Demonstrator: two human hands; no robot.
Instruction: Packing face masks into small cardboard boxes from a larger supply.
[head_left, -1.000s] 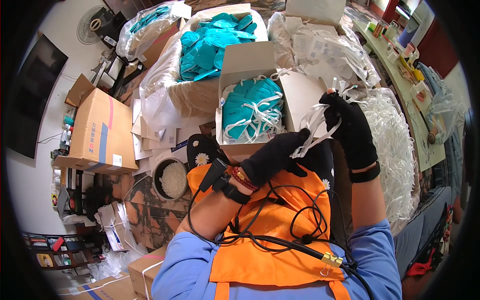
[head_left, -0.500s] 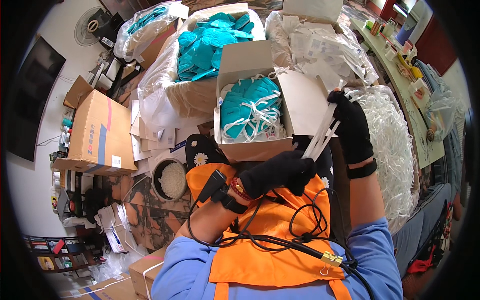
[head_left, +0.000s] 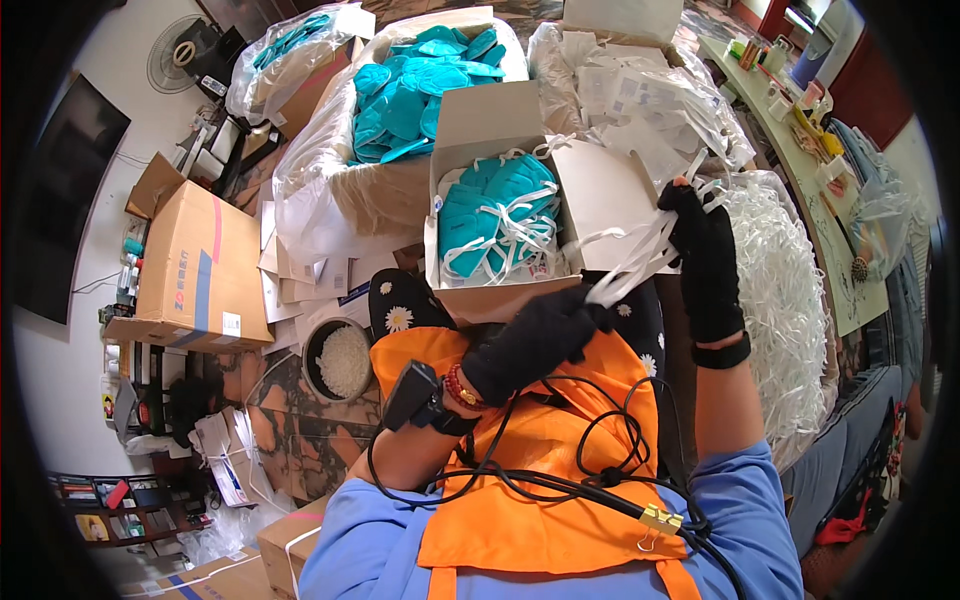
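Note:
White elastic straps (head_left: 640, 252) stretch in a loose bundle between my two black-gloved hands. My left hand (head_left: 535, 338), over my lap, is closed on their lower end. Up and to the right, my right hand (head_left: 697, 255) grips the upper end, loose tips sticking out above the fingers. Just beyond my left hand stands an open white carton (head_left: 500, 300). Inside it lie teal face masks (head_left: 485, 205) with white straps tangled over them. Right of my right hand is a big heap of white straps (head_left: 775, 300).
Behind the carton, a plastic-lined box (head_left: 385, 210) brims with teal mask cups. Another lined box (head_left: 640, 100) holds white packets. At left are a brown carton (head_left: 190, 270) and a bowl of white pellets (head_left: 345, 362). Black cables (head_left: 560, 485) cross my orange apron. A long table (head_left: 850, 300) runs along the right.
My left hand has drawn slightly left and down. The straps between my hands have gone from a straight, taut bundle to a looser, spread one, with one end curling left.

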